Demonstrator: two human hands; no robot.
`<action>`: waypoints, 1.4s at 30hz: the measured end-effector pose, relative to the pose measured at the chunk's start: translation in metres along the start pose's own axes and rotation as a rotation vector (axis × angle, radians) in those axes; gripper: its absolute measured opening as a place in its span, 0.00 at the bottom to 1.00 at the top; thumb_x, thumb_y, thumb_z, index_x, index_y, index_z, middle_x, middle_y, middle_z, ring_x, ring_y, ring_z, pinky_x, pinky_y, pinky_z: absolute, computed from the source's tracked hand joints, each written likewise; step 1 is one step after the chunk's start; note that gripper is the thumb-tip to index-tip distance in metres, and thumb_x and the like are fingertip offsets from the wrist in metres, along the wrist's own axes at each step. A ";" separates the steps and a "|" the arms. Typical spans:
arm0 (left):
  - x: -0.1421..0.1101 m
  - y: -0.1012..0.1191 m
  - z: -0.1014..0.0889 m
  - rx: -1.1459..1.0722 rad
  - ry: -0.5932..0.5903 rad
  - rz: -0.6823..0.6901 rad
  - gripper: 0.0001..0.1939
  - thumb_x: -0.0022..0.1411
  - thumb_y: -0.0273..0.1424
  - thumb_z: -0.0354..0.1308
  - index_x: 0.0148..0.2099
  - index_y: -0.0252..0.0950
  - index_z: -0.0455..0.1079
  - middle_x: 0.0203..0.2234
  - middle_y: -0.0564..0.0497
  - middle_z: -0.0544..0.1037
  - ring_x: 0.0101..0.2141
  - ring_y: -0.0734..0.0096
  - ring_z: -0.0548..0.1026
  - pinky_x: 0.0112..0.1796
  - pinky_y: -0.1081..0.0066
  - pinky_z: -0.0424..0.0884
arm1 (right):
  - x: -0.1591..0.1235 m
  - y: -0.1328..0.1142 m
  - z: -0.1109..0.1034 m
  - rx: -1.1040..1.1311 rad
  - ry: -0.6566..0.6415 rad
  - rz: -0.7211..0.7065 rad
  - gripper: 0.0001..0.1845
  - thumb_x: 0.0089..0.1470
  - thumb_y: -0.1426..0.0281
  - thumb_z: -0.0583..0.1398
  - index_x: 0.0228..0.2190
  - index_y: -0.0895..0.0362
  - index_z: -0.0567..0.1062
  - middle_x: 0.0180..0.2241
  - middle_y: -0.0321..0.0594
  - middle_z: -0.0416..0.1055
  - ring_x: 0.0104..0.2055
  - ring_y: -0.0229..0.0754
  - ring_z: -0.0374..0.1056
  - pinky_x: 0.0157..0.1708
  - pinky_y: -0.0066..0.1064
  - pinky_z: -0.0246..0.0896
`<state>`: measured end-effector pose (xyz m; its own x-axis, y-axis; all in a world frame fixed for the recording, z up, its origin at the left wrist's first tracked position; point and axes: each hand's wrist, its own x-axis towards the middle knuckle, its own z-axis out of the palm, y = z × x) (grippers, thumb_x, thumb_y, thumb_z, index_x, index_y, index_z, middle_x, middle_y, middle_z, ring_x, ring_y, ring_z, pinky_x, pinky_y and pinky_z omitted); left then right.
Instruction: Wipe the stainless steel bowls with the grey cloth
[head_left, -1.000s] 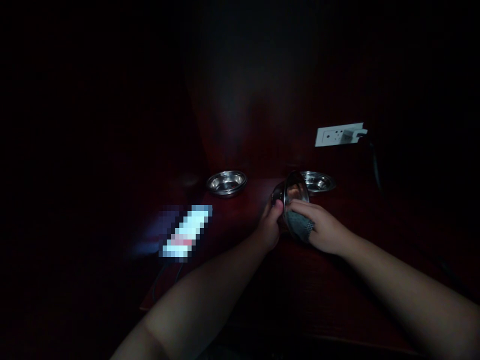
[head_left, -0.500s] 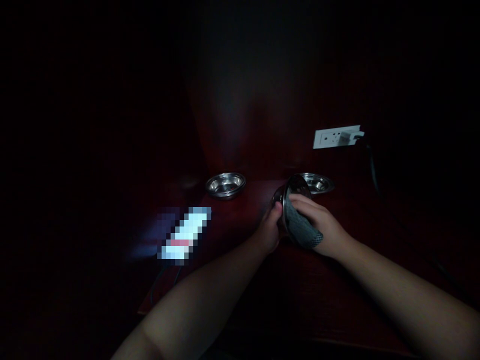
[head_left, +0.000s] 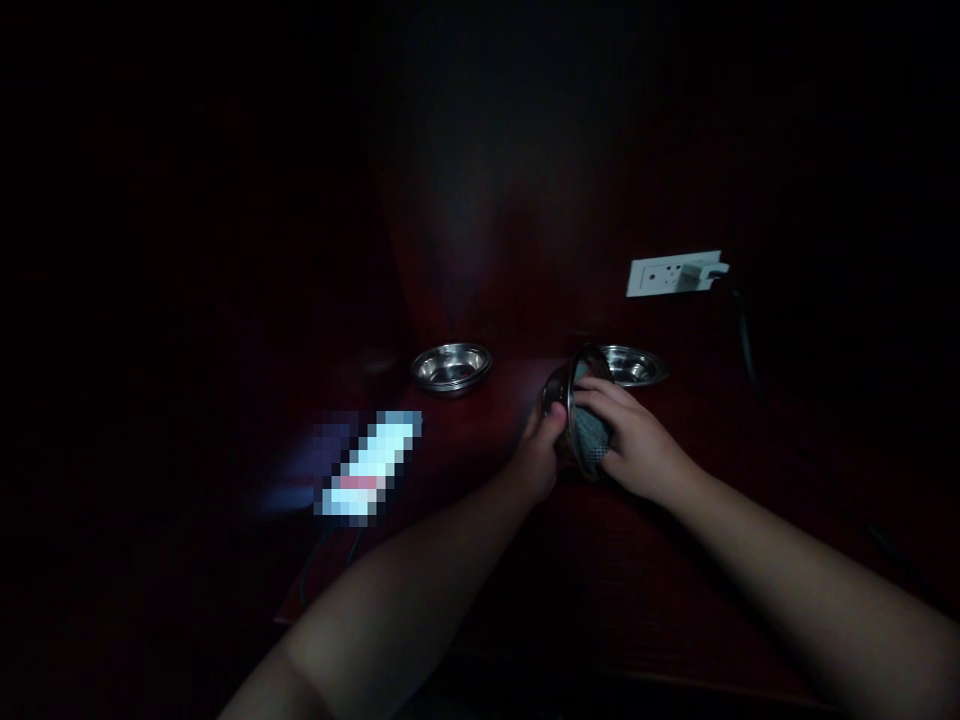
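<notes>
A shiny metal bowl is tipped on its side above the dark red table, its opening turned to the right. My left hand grips it from the left, thumb near the rim. Inside the bowl, my right hand presses a grey-green cloth against the inner wall, fingers closed over it. The cloth has a checked edge and is partly hidden by the fingers. Behind the held bowl, a metal dish rests on the table, partly covered by it.
Stacked metal bowls stand at the back left of the table. A lit, blurred-out screen lies at the left, with a thin cable below it. On the back wall is a white socket with a plug and dark cord. Surroundings are very dark.
My right hand has moved slightly left and deeper into the bowl, taking the cloth with it. Less cloth hangs outside the rim. My left hand keeps its hold.
</notes>
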<state>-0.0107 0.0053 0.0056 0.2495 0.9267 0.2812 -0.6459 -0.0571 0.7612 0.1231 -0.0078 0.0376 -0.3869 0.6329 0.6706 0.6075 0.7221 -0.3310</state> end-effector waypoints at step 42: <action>0.003 0.000 -0.001 -0.010 0.015 0.007 0.29 0.52 0.50 0.60 0.51 0.37 0.69 0.53 0.44 0.71 0.56 0.53 0.65 0.57 0.57 0.58 | 0.000 0.002 -0.004 -0.070 -0.114 -0.002 0.25 0.41 0.82 0.57 0.43 0.55 0.71 0.50 0.47 0.68 0.53 0.53 0.63 0.52 0.47 0.60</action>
<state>-0.0103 0.0085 0.0056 0.2340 0.9316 0.2780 -0.6548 -0.0603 0.7534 0.1274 -0.0073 0.0399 -0.4623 0.6621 0.5898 0.6520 0.7046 -0.2800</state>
